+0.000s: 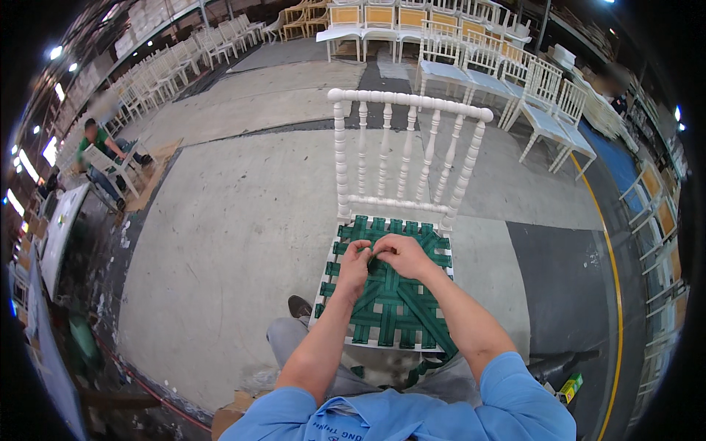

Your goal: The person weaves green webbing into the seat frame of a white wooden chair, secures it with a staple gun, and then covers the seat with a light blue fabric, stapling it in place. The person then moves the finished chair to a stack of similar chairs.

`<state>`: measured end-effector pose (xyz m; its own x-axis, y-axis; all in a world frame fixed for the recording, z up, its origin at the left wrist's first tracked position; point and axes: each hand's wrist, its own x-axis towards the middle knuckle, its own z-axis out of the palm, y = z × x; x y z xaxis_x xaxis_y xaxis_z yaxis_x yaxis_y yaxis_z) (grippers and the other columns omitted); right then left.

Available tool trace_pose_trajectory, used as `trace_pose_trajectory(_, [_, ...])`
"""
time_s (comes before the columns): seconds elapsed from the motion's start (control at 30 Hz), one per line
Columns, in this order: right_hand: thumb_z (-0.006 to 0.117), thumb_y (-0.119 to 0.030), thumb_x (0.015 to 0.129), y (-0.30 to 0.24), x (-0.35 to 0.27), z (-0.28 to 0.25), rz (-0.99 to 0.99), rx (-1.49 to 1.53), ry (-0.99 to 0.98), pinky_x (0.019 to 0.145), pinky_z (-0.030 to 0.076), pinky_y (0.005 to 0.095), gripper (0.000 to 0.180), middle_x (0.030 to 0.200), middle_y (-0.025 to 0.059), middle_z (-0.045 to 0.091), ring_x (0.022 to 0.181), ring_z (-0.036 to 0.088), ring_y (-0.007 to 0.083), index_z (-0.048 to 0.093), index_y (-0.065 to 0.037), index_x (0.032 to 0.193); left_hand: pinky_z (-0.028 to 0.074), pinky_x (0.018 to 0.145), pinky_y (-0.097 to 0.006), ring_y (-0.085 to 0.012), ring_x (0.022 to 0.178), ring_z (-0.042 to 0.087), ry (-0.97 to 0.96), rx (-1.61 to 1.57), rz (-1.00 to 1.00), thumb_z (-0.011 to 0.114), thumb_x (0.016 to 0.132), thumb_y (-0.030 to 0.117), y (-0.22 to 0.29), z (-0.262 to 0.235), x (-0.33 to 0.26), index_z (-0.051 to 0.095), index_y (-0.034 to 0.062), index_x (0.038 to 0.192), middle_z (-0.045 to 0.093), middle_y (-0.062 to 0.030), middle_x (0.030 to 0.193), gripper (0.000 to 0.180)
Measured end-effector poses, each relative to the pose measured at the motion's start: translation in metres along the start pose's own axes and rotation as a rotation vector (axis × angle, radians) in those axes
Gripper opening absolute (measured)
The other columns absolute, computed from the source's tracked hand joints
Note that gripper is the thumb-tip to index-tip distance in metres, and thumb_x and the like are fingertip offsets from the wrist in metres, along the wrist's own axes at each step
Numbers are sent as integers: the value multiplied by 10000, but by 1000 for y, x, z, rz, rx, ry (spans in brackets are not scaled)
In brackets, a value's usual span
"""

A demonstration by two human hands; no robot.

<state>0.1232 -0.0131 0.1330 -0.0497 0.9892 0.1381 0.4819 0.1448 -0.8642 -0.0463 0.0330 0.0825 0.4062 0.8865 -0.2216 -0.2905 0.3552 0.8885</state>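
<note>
A white wooden chair point(409, 140) with a spindle back stands in front of me. Its seat is woven from green webbing straps point(390, 309). My left hand point(355, 266) and my right hand point(402, 253) meet over the back half of the seat. Both pinch a green strap between their fingertips. My forearms come up from the lower edge in light blue sleeves. My knee and a dark shoe point(298, 305) show under the left arm.
Rows of white chairs point(540, 95) and tan-backed chairs point(382, 18) stand at the far side and right. A person in a green shirt point(99, 143) works on a chair at the left. A yellow floor line point(614, 279) curves along the right. Clutter lies at the lower left.
</note>
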Motion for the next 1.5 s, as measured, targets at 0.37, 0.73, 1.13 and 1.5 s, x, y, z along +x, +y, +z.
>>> trace_pose_trajectory(0.37, [746,-89,950,-13,16,2,133,133,62,717,506,322,178,838,33,673,769,612,140,736,-35,1120,466,777,-238,-62,822,562,123,-34,92,687,1043,147,-9,-2,-10,684,63,1103,662,32,969,103])
trace_pose_trajectory(0.73, [722,-51,937,-13,20,-4,-189,-304,-43,841,571,407,129,999,111,698,942,707,314,723,-37,1066,453,741,-266,-65,765,531,89,-150,-88,678,1028,141,2,-12,-1,706,85,1020,619,50,859,63])
trace_pose_trajectory(1.13, [715,-113,960,68,95,23,78,-362,-164,872,555,427,102,1037,143,698,983,693,330,748,-50,1034,546,904,-403,-268,1027,709,211,606,315,651,1031,189,-43,-50,52,709,12,1152,752,-131,1041,222])
trace_pose_trajectory(1.5, [682,-160,957,180,182,64,249,-393,-147,940,557,453,150,1061,176,721,1035,702,363,793,-82,1023,458,1101,-520,-380,1353,565,385,1129,399,593,1049,279,-87,-84,140,600,142,1437,585,-88,1531,412])
